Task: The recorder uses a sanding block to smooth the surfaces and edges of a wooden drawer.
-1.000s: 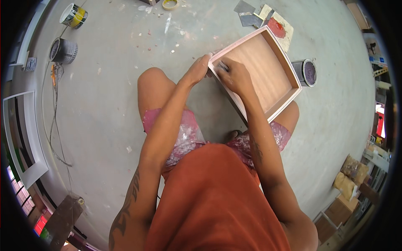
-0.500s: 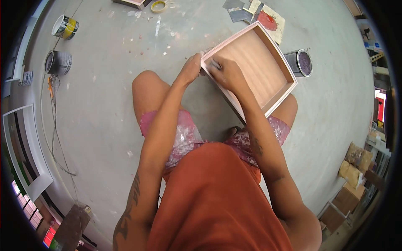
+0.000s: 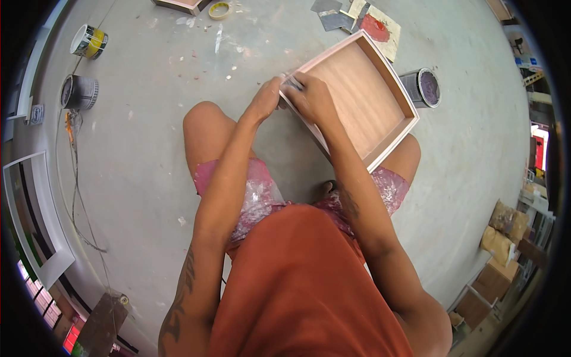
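A shallow wooden drawer [image 3: 366, 98], open side up, is propped tilted over my right leg. My left hand [image 3: 265, 100] is closed on its left corner, with the fingertips partly hidden behind the edge. Inside that same corner, my right hand [image 3: 313, 102] pinches a small dark grey piece of sandpaper [image 3: 292, 85] against the rim. Motion blurs the sandpaper and the fingertips. The drawer's inner base is bare light-brown wood, and its rims look pale pinkish.
An open can [image 3: 423, 88] stands just right of the drawer. Beyond it lie grey sheets [image 3: 333, 18] and a board with red paste [image 3: 377, 28]. A tape roll [image 3: 219, 11] lies at the far side. Two buckets [image 3: 89, 41] and a cable [image 3: 76, 184] are on the left.
My right hand has slid the sandpaper left, from the inner base near the corner up to the corner's rim. My left hand keeps its hold on the drawer.
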`<state>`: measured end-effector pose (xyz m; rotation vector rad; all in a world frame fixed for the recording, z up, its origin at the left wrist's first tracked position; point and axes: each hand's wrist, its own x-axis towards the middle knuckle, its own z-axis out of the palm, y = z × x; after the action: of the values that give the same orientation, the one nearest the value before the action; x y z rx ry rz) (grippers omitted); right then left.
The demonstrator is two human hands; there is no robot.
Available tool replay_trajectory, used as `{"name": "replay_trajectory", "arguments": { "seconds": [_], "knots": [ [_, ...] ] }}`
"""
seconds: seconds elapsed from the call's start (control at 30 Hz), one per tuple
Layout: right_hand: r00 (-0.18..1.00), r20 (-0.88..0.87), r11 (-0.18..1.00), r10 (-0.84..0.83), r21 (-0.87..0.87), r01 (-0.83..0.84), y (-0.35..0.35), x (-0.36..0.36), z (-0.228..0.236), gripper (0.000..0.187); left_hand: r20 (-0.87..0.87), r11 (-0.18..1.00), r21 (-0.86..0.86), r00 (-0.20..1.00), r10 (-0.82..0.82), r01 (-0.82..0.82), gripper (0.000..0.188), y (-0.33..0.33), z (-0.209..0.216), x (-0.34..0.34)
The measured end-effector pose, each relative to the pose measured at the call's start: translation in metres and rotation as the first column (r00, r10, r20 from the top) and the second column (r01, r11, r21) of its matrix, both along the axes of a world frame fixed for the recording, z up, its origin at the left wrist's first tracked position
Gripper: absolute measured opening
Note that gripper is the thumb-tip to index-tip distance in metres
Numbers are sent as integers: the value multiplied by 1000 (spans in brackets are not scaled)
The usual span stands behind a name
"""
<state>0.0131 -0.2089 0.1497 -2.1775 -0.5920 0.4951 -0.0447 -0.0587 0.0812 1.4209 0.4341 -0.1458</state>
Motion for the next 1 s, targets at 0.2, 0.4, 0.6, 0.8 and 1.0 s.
{"name": "replay_trajectory", "arguments": {
  "seconds": [0.2,0.4,0.6,0.8,1.0],
  "knots": [
    [972,-209,994,-108,-49,100,-23,-14,-6,29,14,998,-9,998,62,-62,55,-4,15,-3],
    [987,-143,997,-70,29,75,-3,0,-14,30,20,993,99,998,-63,61,56,4,5,2],
    [986,-133,995,-100,-10,99,-4,-3,-9,31,-28,998,59,1000,1,0,57,-1,1,0],
    [972,-234,999,-37,2,39,-20,-8,2,30,-51,998,62,999,16,-13,55,0,4,-4],
    [989,-120,992,-82,83,93,1,-3,-3,29,36,999,37,999,-35,34,56,2,0,0]
  ]
}}
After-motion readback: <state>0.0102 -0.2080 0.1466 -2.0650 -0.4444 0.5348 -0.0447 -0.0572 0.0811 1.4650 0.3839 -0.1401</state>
